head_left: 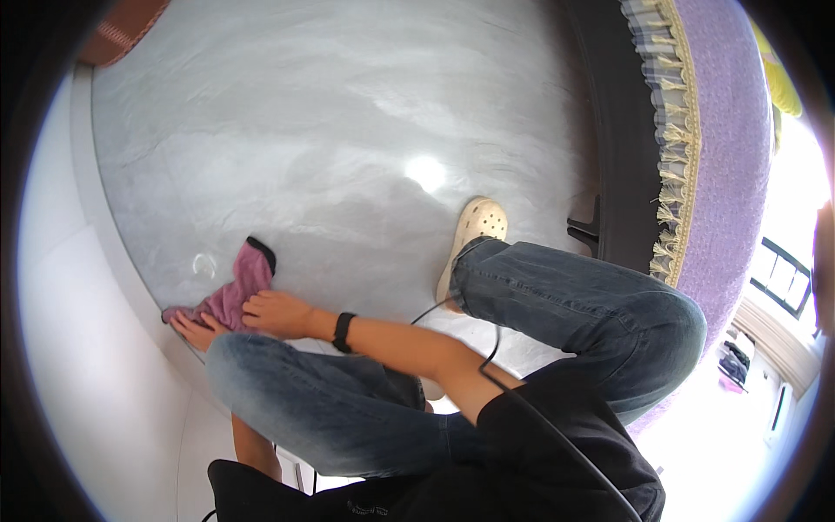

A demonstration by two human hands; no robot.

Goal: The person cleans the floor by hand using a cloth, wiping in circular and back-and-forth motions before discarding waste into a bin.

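Observation:
A pink cloth [250, 269] with a dark border lies bunched on the grey floor, close to the foot of the white wall. My right hand [277, 314] grips its near side with the fingers bent into the fabric. At the cloth's left end, by the baseboard, my left hand [196, 330] holds it with the fingers over the fabric. My bent knee hides part of the left hand and its wrist. The cloth's far corner, with the dark border showing, points away from both hands.
A white baseboard [124, 241] runs along the left. On the right stands a dark bed frame [620, 130] under a purple bedspread [724, 130] with tasselled trim. A brown leather-like object [127, 32] is at upper left. My cream clog [483, 218] rests on the floor; a black cable [561, 444] crosses my arm.

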